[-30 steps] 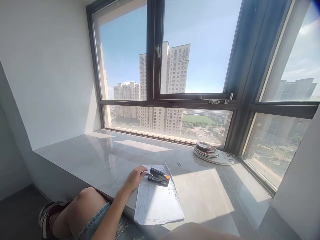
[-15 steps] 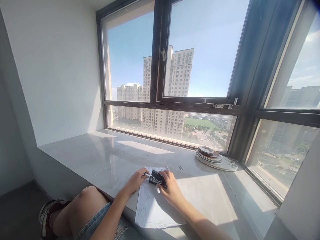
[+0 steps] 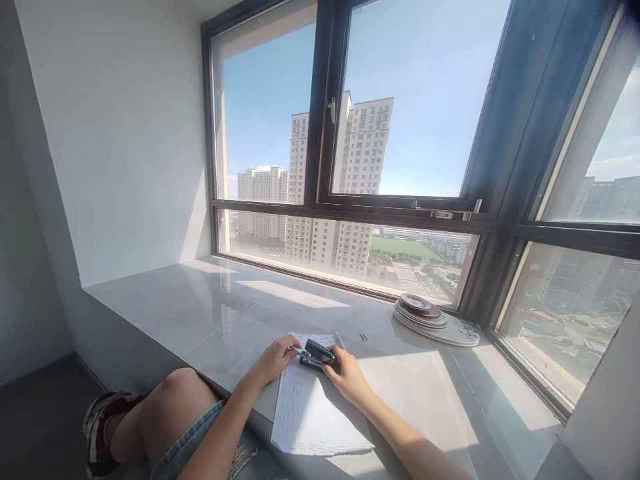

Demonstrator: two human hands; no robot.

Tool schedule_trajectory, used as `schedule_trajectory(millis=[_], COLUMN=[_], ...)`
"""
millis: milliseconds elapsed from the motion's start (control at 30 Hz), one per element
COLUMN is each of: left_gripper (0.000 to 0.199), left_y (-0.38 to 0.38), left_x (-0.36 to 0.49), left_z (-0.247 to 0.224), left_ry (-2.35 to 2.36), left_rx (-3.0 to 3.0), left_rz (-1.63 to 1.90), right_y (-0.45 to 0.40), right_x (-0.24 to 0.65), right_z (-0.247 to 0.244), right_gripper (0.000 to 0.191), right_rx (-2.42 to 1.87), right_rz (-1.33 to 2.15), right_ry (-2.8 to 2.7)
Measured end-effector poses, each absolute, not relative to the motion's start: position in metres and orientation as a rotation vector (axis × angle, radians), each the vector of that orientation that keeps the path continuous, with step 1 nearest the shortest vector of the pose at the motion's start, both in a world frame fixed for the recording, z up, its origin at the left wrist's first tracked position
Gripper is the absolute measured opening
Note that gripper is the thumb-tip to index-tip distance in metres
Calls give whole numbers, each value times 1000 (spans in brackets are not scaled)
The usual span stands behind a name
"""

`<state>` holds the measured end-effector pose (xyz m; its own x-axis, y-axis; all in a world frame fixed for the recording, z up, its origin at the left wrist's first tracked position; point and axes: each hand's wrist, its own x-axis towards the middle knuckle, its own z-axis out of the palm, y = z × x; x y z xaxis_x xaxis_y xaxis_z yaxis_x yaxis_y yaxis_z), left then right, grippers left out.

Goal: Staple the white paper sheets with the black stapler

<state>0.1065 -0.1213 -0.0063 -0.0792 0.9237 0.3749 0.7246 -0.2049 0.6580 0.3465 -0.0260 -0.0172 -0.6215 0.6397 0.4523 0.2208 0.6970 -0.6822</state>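
A black stapler (image 3: 318,352) lies across a stack of white printed paper (image 3: 310,420), its top cover lifted from its base. My right hand (image 3: 347,377) is closed around the stapler's right end, thumb on the near side. The fingers of my left hand (image 3: 277,357) pinch a thin metal part (image 3: 296,350) that sticks out at the stapler's left end. Whether this part is still joined to the stapler is too small to tell. Two short grey strips, which look like staples (image 3: 363,337), rest on the sill just past the paper.
A stack of plates (image 3: 425,317) sits at the right by the window frame (image 3: 350,212). Behind the paper lies a thin rod (image 3: 340,340), partly hidden. The tiled sill (image 3: 200,300) runs along the window, and my bent knee (image 3: 180,387) is below its front edge.
My right hand has shifted back toward the stapler's right end, baring more of the black top. My left hand keeps its pinch. The whole view has shifted slightly.
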Motion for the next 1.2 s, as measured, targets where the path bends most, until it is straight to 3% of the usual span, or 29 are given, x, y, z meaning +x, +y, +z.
schedule_trajectory(millis=[367, 600, 867, 1200], left_gripper=[28, 34, 61, 75], left_y=[-120, -123, -130, -137], left_x=[102, 94, 104, 112], left_z=[-10, -9, 1, 12], left_ry=[1827, 2013, 1599, 1356], left_rx=[1963, 1683, 1529, 1582], left_rz=[1217, 1388, 1258, 1060], right_y=[-23, -22, -22, -17], right_x=[347, 347, 347, 345], right_z=[-17, -19, -18, -23], right_gripper=[11, 8, 7, 7], right_rx=[-708, -711, -667, -624], right_rz=[733, 724, 685, 619], right_ry=[-2224, -2231, -2273, -2317])
